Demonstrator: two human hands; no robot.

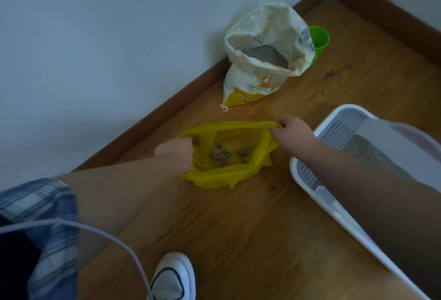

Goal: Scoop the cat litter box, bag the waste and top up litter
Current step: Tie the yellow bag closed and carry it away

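Yellow thin plastic bag (214,178) film is gathered in both hands. The left hand (175,152) is fisted on the near-left rim and the right hand (290,130) pinches a twisted bunch of the far-right rim, so the mouth is stretched open between them. Its long axis runs hand to hand, roughly along the dark wooden skirting board (143,130). Brown-grey clumps of waste (219,156) lie inside the bag, which rests on the wooden floor (238,228). Closing it looks like the next step, by drawing the hands together. The white plastic litter box (294,168) sits just beside the right forearm, so room is tight there. Beyond the bag stands the open white-and-yellow litter sack (241,84), nearer the right hand, with a green plastic cup (319,39) behind it.
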